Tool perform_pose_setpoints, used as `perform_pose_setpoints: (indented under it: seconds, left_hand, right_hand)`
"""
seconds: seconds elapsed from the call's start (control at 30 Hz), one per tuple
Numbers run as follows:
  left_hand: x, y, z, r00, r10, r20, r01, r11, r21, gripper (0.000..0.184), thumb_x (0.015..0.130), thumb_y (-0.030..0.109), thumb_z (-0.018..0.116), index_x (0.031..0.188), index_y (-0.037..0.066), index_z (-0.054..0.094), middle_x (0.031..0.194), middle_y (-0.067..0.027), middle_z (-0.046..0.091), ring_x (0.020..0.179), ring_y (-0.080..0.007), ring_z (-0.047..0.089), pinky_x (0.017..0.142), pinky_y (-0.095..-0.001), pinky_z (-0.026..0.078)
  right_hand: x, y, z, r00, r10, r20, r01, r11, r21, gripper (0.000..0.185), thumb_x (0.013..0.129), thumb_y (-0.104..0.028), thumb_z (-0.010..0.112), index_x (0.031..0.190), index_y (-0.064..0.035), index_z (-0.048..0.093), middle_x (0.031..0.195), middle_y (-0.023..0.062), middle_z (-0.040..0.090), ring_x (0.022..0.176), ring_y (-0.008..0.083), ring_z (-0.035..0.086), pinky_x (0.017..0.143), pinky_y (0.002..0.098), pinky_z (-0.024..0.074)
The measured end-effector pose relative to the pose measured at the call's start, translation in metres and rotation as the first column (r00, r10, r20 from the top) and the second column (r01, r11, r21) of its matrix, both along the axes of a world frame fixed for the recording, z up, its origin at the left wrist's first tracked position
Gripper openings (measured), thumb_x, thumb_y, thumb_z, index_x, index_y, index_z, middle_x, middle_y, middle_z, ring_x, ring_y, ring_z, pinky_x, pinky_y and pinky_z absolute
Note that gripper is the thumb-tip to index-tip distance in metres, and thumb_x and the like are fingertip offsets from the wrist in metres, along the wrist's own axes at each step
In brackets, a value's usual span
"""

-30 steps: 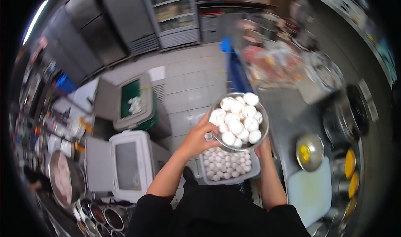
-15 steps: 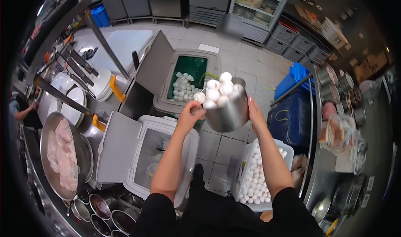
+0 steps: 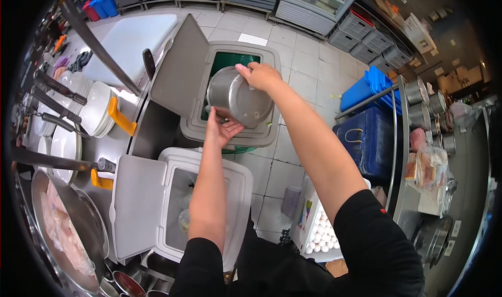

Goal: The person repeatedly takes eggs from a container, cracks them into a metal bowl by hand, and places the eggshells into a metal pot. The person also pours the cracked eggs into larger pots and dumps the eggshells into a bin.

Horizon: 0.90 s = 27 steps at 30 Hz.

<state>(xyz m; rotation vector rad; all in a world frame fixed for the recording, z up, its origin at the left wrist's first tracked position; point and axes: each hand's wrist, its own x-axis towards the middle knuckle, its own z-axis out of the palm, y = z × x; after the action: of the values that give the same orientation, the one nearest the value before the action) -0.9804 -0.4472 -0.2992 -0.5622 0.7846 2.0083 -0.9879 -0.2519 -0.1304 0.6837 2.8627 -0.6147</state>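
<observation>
A round stainless-steel pot (image 3: 238,99) is tipped over the grey bin (image 3: 269,61) with a green inside. Its base faces me and its mouth points away to the left, so its contents are hidden. My right hand (image 3: 261,76) grips the pot's base edge from above, thumb and fingers around it. My left hand (image 3: 224,132) supports the pot from below near the rim, fingers partly spread beneath it. Down to the right, a white tub (image 3: 303,218) holds many white eggs (image 3: 323,237); my right arm covers part of it.
A second bin, its lid (image 3: 138,205) swung left, stands nearer me. On the left are a big metal bowl of pale meat (image 3: 57,223), stacked plates (image 3: 97,108) and tongs (image 3: 57,87). A blue lidded box (image 3: 368,140) and a steel counter (image 3: 444,192) line the right side.
The pot, upright and heaped with white eggs or eggshells before, has moved left over the green-lined bin and been tipped. My right hand has shifted from its side to its base.
</observation>
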Motion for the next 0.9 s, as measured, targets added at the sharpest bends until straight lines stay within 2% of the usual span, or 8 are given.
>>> perform_pose_setpoints:
  seconds: [0.13, 0.27, 0.33, 0.4, 0.47, 0.73, 0.8, 0.9]
  left_hand:
    - [0.012, -0.009, 0.014, 0.964, -0.124, -0.235, 0.113, 0.992, -0.058, 0.090, 0.091, 0.074, 0.050, 0.152, 0.014, 0.022, 0.131, -0.0290, 0.051, 0.116, -0.0462, 0.057, 0.093, -0.0594, 0.052]
    - [0.074, -0.005, 0.060, 0.795, -0.232, -0.560, 0.161, 0.971, -0.175, 0.050, 0.094, 0.042, 0.066, 0.127, 0.011, 0.046, 0.129, -0.0177, 0.054, 0.114, -0.0314, 0.059, 0.090, -0.0464, 0.055]
    - [0.122, 0.006, 0.074, 0.643, -0.331, -0.691, 0.185, 0.942, -0.279, 0.035, 0.092, 0.027, 0.072, 0.116, 0.010, 0.053, 0.129, -0.0140, 0.054, 0.113, -0.0259, 0.060, 0.089, -0.0408, 0.056]
    - [0.184, 0.023, 0.098, 0.231, -0.425, -0.875, 0.159, 0.904, -0.397, 0.031, 0.079, 0.007, 0.078, 0.099, 0.007, 0.056, 0.142, -0.0132, 0.048, 0.111, -0.0190, 0.059, 0.089, -0.0333, 0.055]
    - [0.249, 0.047, 0.134, 0.048, -0.460, -0.887, 0.200, 0.874, -0.443, 0.037, 0.070, 0.003, 0.083, 0.096, 0.005, 0.057, 0.155, -0.0168, 0.037, 0.114, -0.0203, 0.059, 0.091, -0.0327, 0.053]
    - [0.551, 0.206, 0.221, -0.216, -0.186, -0.959, 0.617, 0.735, -0.281, 0.034, 0.070, 0.004, 0.084, 0.092, 0.006, 0.058, 0.157, -0.0228, 0.035, 0.123, -0.0277, 0.057, 0.087, -0.0330, 0.050]
    - [0.626, 0.256, 0.215, -0.316, -0.125, -0.940, 0.617, 0.725, -0.304, 0.032, 0.071, 0.004, 0.083, 0.091, 0.006, 0.058, 0.155, -0.0236, 0.037, 0.120, -0.0262, 0.059, 0.084, -0.0326, 0.050]
    - [0.731, 0.327, 0.211, -0.394, -0.030, -0.919, 0.579, 0.768, -0.274, 0.033, 0.071, 0.006, 0.084, 0.092, 0.006, 0.058, 0.154, -0.0249, 0.038, 0.109, -0.0261, 0.061, 0.082, -0.0310, 0.050]
  right_hand:
    - [0.067, 0.021, -0.021, 0.973, -0.086, -0.215, 0.040, 0.978, -0.207, 0.073, 0.095, -0.068, 0.043, 0.132, -0.0082, 0.061, 0.131, 0.0213, 0.061, 0.123, 0.0366, 0.057, 0.102, 0.0441, 0.0464]
    - [0.205, 0.034, -0.043, 0.772, -0.284, -0.568, 0.062, 0.924, -0.378, 0.054, 0.099, -0.046, 0.056, 0.134, -0.0057, 0.055, 0.119, 0.0196, 0.064, 0.112, 0.0307, 0.061, 0.099, 0.0387, 0.0469]
    - [0.296, 0.036, -0.041, 0.746, -0.462, -0.479, 0.068, 0.769, -0.636, 0.046, 0.103, -0.039, 0.054, 0.135, -0.0063, 0.053, 0.114, 0.0130, 0.065, 0.103, 0.0221, 0.062, 0.089, 0.0343, 0.0506]
    - [0.388, 0.032, -0.035, 0.673, -0.678, -0.294, 0.164, 0.525, -0.835, 0.045, 0.105, -0.038, 0.050, 0.139, -0.0078, 0.050, 0.111, 0.0076, 0.064, 0.095, 0.0152, 0.061, 0.078, 0.0297, 0.0520]
    - [0.480, 0.026, -0.030, 0.538, -0.772, -0.339, 0.211, 0.513, -0.832, 0.046, 0.106, -0.037, 0.047, 0.146, -0.0141, 0.043, 0.118, 0.0074, 0.062, 0.096, 0.0144, 0.061, 0.076, 0.0298, 0.0529]
    - [0.829, 0.008, 0.011, 0.033, -0.858, -0.512, 0.597, 0.428, -0.679, 0.048, 0.105, -0.030, 0.051, 0.149, -0.0098, 0.042, 0.138, 0.0127, 0.056, 0.113, 0.0164, 0.062, 0.094, 0.0294, 0.0499]
    - [0.886, -0.011, 0.006, -0.133, -0.907, -0.401, 0.462, 0.301, -0.834, 0.047, 0.104, -0.029, 0.054, 0.144, -0.0072, 0.047, 0.133, 0.0128, 0.060, 0.109, 0.0158, 0.065, 0.090, 0.0304, 0.0517]
    - [0.954, -0.045, -0.018, -0.073, -0.958, -0.278, 0.478, 0.211, -0.853, 0.042, 0.102, -0.030, 0.058, 0.137, -0.0071, 0.055, 0.120, 0.0102, 0.067, 0.100, 0.0147, 0.067, 0.085, 0.0312, 0.0535]
